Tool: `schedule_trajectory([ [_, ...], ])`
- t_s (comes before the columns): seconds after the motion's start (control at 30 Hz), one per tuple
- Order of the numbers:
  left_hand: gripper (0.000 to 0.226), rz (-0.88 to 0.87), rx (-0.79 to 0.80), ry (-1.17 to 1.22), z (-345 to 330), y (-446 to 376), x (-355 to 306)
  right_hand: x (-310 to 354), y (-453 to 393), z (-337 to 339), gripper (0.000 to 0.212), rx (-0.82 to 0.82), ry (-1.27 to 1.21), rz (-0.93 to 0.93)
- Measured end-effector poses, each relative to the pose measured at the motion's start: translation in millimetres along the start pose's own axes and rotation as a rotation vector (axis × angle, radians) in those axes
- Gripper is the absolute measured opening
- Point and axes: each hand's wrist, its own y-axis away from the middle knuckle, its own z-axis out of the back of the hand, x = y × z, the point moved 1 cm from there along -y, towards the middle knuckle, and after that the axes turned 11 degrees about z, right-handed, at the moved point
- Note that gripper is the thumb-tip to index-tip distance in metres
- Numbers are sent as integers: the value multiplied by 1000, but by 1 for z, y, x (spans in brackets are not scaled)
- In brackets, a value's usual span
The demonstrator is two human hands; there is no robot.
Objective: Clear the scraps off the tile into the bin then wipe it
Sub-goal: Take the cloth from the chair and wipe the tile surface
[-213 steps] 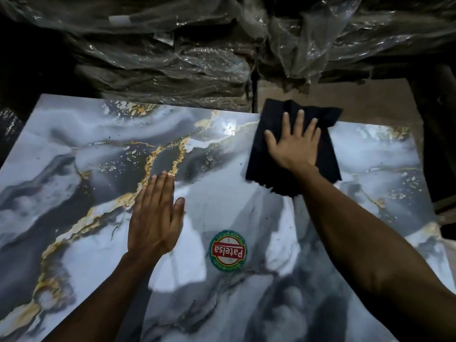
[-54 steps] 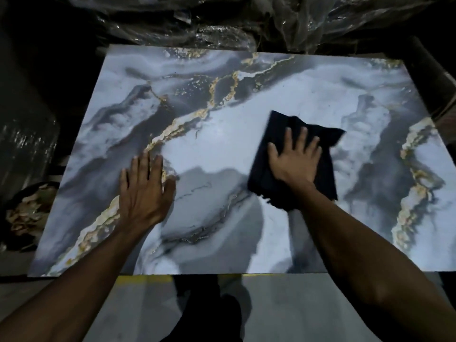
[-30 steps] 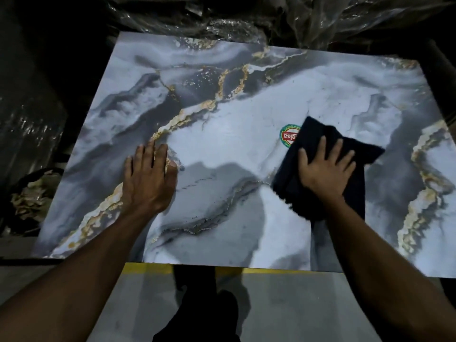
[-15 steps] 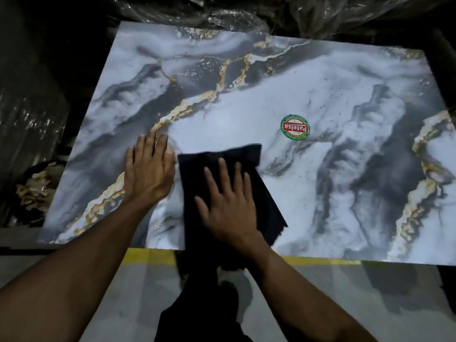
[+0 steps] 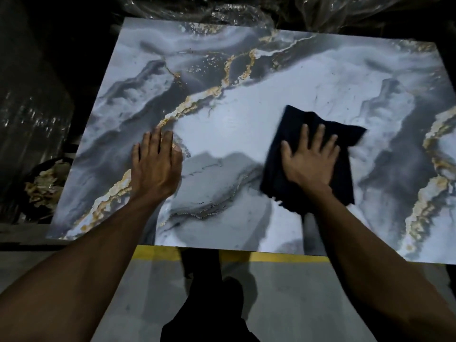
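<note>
tile: big marble-look slab [image 5: 283, 95], grey/white w/ gold veins, lying flat and filling most of the view; near edge running along a yellow line [image 5: 271, 255] on the grey floor [image 5: 296, 304].
cloth: dark rag [image 5: 291, 134], lying flat on the tile, right of centre; one corner sticking out to the right past the fingers, another pointing away at upper left.
right hand: [image 5: 309, 159] pressing down on the cloth, palm flat, fingers straight and spread apart; not gripping, just bearing on it. Forearm coming in from lower right.
left hand: [image 5: 154, 166] resting flat on bare tile, left of centre, fingers straight and lying close together, thumb alongside; holding nothing. Sitting just by a gold vein. Well apart from the cloth.
bin: dark round container [image 5: 27, 191] standing on the floor just off the tile's left edge, w/ pale crumpled scraps [image 5: 43, 183] lying inside; partly in shadow, rim hard to make out.
tile surface: a few tiny dark specks showing on the white area beyond the cloth; can't tell if dirt or pattern.
plastic: clear crinkled sheeting [image 5: 222, 11] bunching along the tile's far edge; more wrapped stuff [image 5: 29, 119] at left, dim.
person: dark trouser leg [image 5: 209, 304] showing below the tile's near edge, btw the two forearms.
</note>
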Motion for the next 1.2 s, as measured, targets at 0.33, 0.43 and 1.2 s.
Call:
schedule_trajectory([
  [0.33,54,24,-24,80,-1,2,0,86,153,-42,68,-43,-30,480],
  [0.43,52,43,-19,81,-2,3,-1,6,167,-36,70,-43,21,291],
  [1.2,60,-42,-10,181,7,5,6,13,150,-29,76,-7,56,205],
])
